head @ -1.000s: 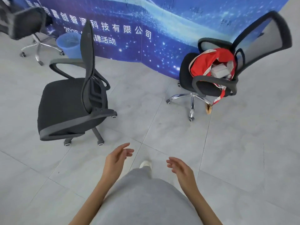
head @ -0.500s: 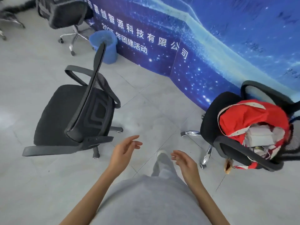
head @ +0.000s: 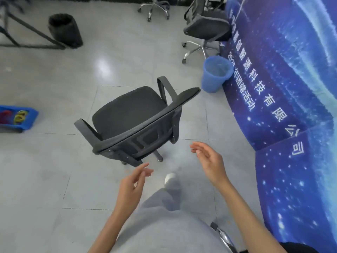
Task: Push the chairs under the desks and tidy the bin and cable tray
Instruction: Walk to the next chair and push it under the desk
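A black mesh office chair (head: 131, 114) stands on the grey tiled floor right in front of me, its backrest turned toward me. My left hand (head: 133, 185) hovers just below the backrest, fingers apart, holding nothing. My right hand (head: 209, 161) is raised to the right of the chair, also open and empty, touching nothing. A blue bin (head: 216, 73) with a liner sits by the blue banner. A black bin (head: 63, 29) stands at the far left beside a desk frame. A second black chair (head: 206, 28) is at the back.
A blue printed banner (head: 284, 106) runs along the right side. A blue tray (head: 16, 119) with coloured items lies on the floor at the left edge. A black desk frame (head: 27, 37) is at top left. A chrome chair base (head: 224, 238) shows bottom right.
My view has swung left: the chair with the red bag has left the frame, and the black chair is now centred. Both hands have risen closer to its backrest.
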A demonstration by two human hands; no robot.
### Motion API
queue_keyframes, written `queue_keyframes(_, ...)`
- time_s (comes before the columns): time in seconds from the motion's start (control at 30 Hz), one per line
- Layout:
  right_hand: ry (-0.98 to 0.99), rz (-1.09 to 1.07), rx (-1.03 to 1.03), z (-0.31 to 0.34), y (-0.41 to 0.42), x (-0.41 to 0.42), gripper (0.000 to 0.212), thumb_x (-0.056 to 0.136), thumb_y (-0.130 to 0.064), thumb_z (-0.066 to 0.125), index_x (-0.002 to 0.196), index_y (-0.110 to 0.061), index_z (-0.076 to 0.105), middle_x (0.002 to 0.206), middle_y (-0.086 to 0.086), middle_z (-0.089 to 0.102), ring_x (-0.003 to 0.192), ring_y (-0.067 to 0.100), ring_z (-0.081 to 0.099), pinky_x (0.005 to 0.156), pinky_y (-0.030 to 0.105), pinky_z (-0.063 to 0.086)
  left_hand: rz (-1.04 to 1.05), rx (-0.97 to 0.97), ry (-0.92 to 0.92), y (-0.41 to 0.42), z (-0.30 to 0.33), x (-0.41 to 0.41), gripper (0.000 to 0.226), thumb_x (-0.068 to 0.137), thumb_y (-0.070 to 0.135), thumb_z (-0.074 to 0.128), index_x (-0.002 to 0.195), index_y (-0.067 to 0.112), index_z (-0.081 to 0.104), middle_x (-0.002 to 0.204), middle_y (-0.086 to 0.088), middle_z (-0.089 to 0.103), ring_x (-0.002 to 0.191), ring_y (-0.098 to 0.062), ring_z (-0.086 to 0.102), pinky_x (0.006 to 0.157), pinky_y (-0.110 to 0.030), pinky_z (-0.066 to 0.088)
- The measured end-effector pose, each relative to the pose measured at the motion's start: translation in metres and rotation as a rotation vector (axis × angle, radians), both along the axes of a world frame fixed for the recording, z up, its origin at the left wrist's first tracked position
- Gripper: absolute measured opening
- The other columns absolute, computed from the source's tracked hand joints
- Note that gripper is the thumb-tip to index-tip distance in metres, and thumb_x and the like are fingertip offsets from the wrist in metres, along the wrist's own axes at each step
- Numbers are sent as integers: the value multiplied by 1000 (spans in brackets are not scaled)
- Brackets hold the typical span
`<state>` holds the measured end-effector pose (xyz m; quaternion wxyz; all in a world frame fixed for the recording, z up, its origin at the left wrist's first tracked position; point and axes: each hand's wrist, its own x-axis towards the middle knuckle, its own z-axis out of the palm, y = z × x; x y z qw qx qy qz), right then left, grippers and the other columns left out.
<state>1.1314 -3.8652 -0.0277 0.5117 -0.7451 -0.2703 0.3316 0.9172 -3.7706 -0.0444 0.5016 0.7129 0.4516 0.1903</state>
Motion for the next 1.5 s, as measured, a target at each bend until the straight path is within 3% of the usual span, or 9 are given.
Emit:
queue_keyframes(0.13,-180,183,9,10,56,42,33,90,-1,48,109,-25,60,109,-8,65,98,0,60,84,7,43,146,149,-90,31,20,42,27,94,6,45,109,23,60,88,15,71,89,4,61,74,-7,44)
queue_keyframes(0.23,-478,299,24,16,88,65,32,89,-4,50,119,-12,59,116,-3,62,105,6,54,93,11,38,156,318,-70,51,33,67,27,89,12,46,110,18,62,98,16,65,85,5,58,70,-6,42)
queue_keyframes(0.43,-914,780,40,6,146,103,45,82,-16,62,126,-13,53,131,3,55,126,17,45,101,24,35,-11,600,505,85,13,70,51,72,24,75,118,9,58,116,-4,64,107,-22,58,91,-36,46)
queue_keyframes(0.53,-1028,943,-23,-6,171,121,40,78,-21,67,116,-12,60,118,2,64,111,23,58,93,30,45,62,563,733,93,0,68,48,64,24,80,107,9,64,105,-6,69,95,-27,66,87,-44,49)
queue_keyframes(0.63,-1065,991,-29,-13,188,132,28,65,-14,72,93,-11,68,89,3,72,79,27,67,68,32,53,177,510,792,100,1,78,26,60,17,81,80,10,66,76,-5,71,70,-28,65,63,-34,52)
queue_keyframes(0.77,-1102,982,27,-22,195,134,26,50,-10,78,73,-14,65,69,-1,69,64,24,64,54,26,47,156,497,871,108,1,89,32,44,9,83,56,11,54,50,-1,56,47,-25,54,38,-27,40)
queue_keyframes(1.13,-1214,943,171,-40,222,176,36,45,-11,76,80,-15,68,77,-7,70,64,16,64,46,20,44,-37,607,810,131,-3,107,40,41,33,76,59,18,44,55,8,48,45,-13,44,39,-20,25)
queue_keyframes(1.27,-1284,938,312,-45,260,205,22,57,-14,63,78,-15,69,74,-7,70,63,15,65,48,18,43,41,569,788,141,-10,137,35,47,31,71,63,18,43,58,7,47,50,-14,44,39,-20,26)
queue_keyframes(1.5,-1242,1047,320,-42,359,248,40,45,-8,73,84,-15,72,92,-3,73,82,16,69,64,22,51,272,536,833,197,-13,195,33,51,29,70,63,17,42,59,5,46,54,-14,34,40,-19,18)
